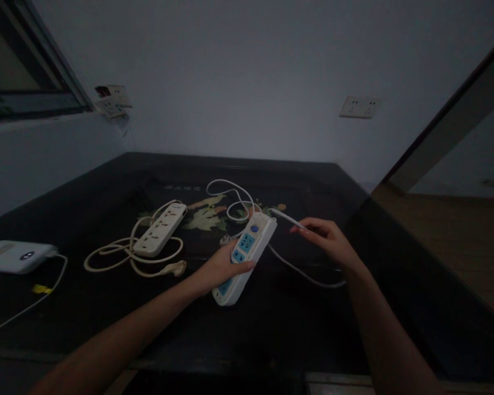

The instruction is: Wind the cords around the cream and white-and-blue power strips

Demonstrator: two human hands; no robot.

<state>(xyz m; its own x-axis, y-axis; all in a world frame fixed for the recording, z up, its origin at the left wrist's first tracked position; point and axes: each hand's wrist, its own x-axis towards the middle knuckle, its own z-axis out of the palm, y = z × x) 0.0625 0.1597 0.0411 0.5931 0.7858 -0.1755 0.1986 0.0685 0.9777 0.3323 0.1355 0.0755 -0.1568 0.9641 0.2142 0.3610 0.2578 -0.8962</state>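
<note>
Your left fingers (242, 267) grip one blue-socketed power strip (253, 238); right of it, your right fingers (315, 223) pinch one cord (287, 218); left of it lies one cream strip (160, 230).

The left hand (221, 267) hides some of the white power strip (253, 247), down toward six o'clock. The right hand (327, 237), near four o'clock, covers part of the white cord (287, 218). The left edge cuts off the white box (14, 259) near nine o'clock and the window (20, 60) at ten. The writing (183, 188) on the table (280, 334), closer in toward nine, is too small to read.
</note>
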